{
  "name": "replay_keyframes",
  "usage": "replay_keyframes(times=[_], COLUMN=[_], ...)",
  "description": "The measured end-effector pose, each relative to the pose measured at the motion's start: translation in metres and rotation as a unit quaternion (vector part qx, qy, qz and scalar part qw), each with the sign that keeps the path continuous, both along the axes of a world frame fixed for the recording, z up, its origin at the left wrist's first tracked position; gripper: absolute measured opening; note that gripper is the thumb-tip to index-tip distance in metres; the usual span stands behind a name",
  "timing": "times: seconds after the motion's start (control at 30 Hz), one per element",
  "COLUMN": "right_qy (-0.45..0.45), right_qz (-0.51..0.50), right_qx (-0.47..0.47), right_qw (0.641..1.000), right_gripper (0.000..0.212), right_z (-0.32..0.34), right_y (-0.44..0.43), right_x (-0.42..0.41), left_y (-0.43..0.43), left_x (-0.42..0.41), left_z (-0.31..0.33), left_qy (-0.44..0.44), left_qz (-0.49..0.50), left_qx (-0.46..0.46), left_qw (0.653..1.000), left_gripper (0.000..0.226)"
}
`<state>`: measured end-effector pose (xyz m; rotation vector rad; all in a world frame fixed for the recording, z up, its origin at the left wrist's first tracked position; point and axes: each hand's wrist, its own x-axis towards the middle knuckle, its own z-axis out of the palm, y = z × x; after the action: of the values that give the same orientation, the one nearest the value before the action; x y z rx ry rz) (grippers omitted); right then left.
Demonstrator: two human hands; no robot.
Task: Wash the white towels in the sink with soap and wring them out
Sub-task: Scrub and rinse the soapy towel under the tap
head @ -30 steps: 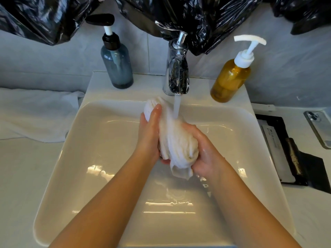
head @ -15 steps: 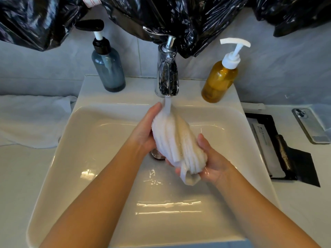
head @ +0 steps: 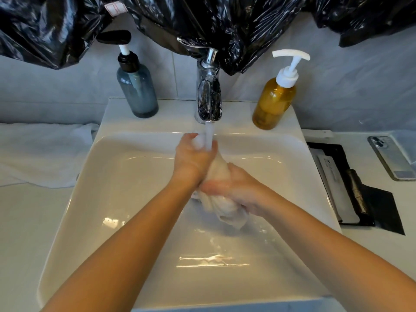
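— Where is the white towel [head: 227, 211] right now?

— Bunched into a thick rope over the sink [head: 135, 199], with both my hands on it. My left hand [head: 193, 158] is curled round its far end, directly under the faucet [head: 208, 95], so the water stream [head: 209, 136] lands on cloth and knuckles. My right hand [head: 236, 192] is wrapped round the nearer part, and a short wet tail hangs out below that fist.

— Which way does it run?

— Slantwise, from the tap down towards me and to my right. My hands sit one behind the other along that line, touching or very nearly. The left is farther out and the right is closer to my body.

— And the next move?

— I'd call this rinsing, on the way to wringing. The twist has to go about that long axis, fists turning opposite ways. Soaked cloth may slip, so I'd grip hard.

— Anything left?

— A second towel [head: 38, 154] lies on the counter to my left, outside the basin. The amber pump bottle [head: 273, 102] stands just right of the tap.
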<state>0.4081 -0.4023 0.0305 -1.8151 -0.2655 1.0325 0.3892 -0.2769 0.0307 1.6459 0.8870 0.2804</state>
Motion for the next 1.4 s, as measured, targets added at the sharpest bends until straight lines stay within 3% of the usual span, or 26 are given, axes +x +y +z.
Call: replay_keyframes(times=[0.13, 0.2, 0.27, 0.33, 0.43, 0.57, 0.63, 0.77, 0.9, 1.03, 1.1, 1.17, 1.3, 1.4], right_qy=[0.020, 0.048, 0.058, 0.092, 0.190, 0.361, 0.349, 0.254, 0.155, 0.084, 0.068, 0.060, 0.071, 0.086], right_qz=[0.010, 0.017, 0.019, 0.011, 0.025, 0.063, 0.075, 0.086, 0.065, 0.053, 0.045, 0.043, 0.045, 0.031], right_qx=[0.026, 0.045, 0.060, 0.082, 0.159, 0.178, 0.173, 0.109, 0.062, 0.027, 0.010, -0.004, 0.013, 0.058], right_qw=[0.999, 0.998, 0.996, 0.992, 0.968, 0.913, 0.918, 0.957, 0.984, 0.995, 0.997, 0.997, 0.996, 0.994], right_gripper=[0.068, 0.081, 0.079, 0.069, 0.050, 0.081, 0.086, 0.093, 0.034, 0.018, 0.016, 0.023, 0.023, 0.016], right_z=[0.006, 0.006, 0.007, 0.009, 0.011, 0.002, -0.003, 0.005, 0.015, 0.010, 0.008, 0.008, 0.015, 0.015], right_y=[-0.007, -0.014, -0.021, -0.025, -0.031, -0.034, -0.037, -0.032, -0.022, -0.015, -0.009, -0.004, -0.002, -0.001], right_x=[0.007, 0.006, 0.003, 0.001, 0.005, 0.010, 0.012, 0.006, -0.005, -0.010, -0.011, -0.009, -0.006, -0.006], left_y=[0.005, 0.004, 0.007, 0.019, 0.033, 0.030, 0.028, 0.015, 0.005, -0.003, -0.003, 0.003, 0.016, 0.020], left_x=[-0.001, -0.007, -0.012, -0.018, -0.025, -0.020, -0.014, 0.000, 0.004, -0.002, -0.004, -0.005, -0.011, -0.022], left_z=[0.013, 0.017, 0.017, 0.016, 0.006, -0.003, 0.001, 0.012, 0.016, 0.010, 0.009, 0.010, 0.015, 0.013], left_qy=[-0.028, -0.047, -0.068, -0.126, -0.191, -0.257, -0.237, -0.129, -0.051, -0.025, -0.014, 0.000, -0.071, -0.094], left_qz=[0.054, 0.063, 0.024, -0.045, -0.123, -0.205, -0.207, -0.114, -0.046, -0.025, -0.014, 0.003, 0.012, -0.023], left_qx=[0.006, -0.026, -0.108, -0.232, -0.326, -0.445, -0.422, -0.283, -0.124, 0.048, 0.092, 0.081, -0.052, -0.161], left_qw=[0.998, 0.997, 0.992, 0.963, 0.918, 0.833, 0.850, 0.944, 0.990, 0.998, 0.996, 0.997, 0.996, 0.982], left_gripper=[0.052, 0.063, 0.059, 0.050, 0.034, 0.051, 0.044, 0.020, 0.008, 0.004, 0.005, 0.014, 0.023, 0.061])
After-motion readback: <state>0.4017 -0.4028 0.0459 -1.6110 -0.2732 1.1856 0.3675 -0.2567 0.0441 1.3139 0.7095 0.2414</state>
